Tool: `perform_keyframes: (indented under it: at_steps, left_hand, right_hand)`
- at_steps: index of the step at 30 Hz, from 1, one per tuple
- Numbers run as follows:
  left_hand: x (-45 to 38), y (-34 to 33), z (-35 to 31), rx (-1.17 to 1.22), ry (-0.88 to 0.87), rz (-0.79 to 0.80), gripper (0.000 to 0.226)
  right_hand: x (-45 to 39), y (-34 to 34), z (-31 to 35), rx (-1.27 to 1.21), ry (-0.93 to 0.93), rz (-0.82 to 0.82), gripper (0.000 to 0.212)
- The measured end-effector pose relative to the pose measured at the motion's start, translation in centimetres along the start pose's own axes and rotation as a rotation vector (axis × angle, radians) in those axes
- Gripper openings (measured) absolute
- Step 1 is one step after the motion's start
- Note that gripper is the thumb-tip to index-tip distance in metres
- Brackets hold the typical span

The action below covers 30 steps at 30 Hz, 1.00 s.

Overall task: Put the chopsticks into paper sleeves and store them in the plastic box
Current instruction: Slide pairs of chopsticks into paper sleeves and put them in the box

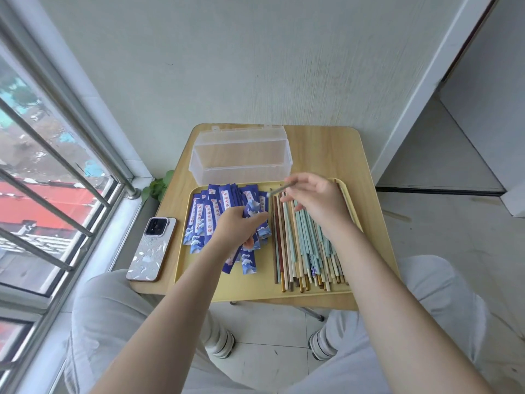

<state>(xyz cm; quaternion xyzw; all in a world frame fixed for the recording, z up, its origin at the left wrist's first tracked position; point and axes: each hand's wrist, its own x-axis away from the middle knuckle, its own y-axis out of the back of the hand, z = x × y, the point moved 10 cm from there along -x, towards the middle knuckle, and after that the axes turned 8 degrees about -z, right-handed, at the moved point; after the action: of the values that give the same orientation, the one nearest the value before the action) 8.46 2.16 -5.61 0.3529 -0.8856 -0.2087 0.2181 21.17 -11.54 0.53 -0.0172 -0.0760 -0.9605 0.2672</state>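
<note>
Head view, left to right: a phone lies face down on the table beside your yellow tray. Blue paper sleeves are heaped in the tray's left half, and your left hand pinches one sleeve there. Loose chopsticks fill the right half; above them your right hand pinches a single chopstick. Behind the tray, the clear plastic box stands open with nothing visible inside.

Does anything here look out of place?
Only the phone: it lies on the table left of the tray, apart from the chopstick work. The sleeves lie in a loose, fanned heap.
</note>
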Motion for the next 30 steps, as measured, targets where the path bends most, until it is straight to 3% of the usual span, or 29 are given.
perform_keyframes:
  at_steps: [2,6,12,15,17,19,20,23,27,30]
  left_hand:
    - [0.1,-0.2,0.4,-0.039,0.024,0.020,0.036]
    - [0.2,-0.9,1.1,-0.097,0.046,0.058,0.032]
    - [0.6,-1.5,1.0,-0.104,0.040,0.098,0.031]
    - [1.0,-1.8,0.1,-0.027,0.028,0.123,0.033]
    - [1.3,-1.9,-0.5,0.005,0.000,0.123,0.035]
    - [1.4,-2.0,-0.9,0.013,-0.023,0.121,0.035]
    - [1.4,-2.0,-1.0,0.009,-0.028,0.121,0.034]
    - [1.3,-2.2,-0.6,-0.003,-0.021,0.129,0.027]
    - [1.3,-2.4,-0.5,0.001,-0.021,0.134,0.025]
    - [1.2,-2.6,-0.4,0.065,-0.008,0.133,0.022]
  right_hand:
    - [-0.2,0.4,1.2,-0.112,0.042,-0.045,0.008]
    - [-0.9,1.1,1.8,-0.149,0.085,-0.166,0.023]
    - [-0.7,-0.2,0.6,-0.130,0.011,-0.147,0.026]
    - [-0.2,-1.5,0.0,-0.079,-0.018,-0.046,0.024]
    - [0.5,-3.2,-0.9,0.110,-0.056,0.146,0.020]
    - [1.2,-4.1,-2.3,0.326,-0.113,0.283,0.033]
    - [1.2,-3.9,-2.7,0.378,-0.126,0.273,0.046]
    - [0.1,-2.3,-1.9,0.308,-0.051,0.087,0.070]
    - [0.0,-3.1,-1.7,0.405,0.022,0.193,0.048]
    - [-0.6,-1.4,-2.9,0.505,-0.022,0.054,0.037]
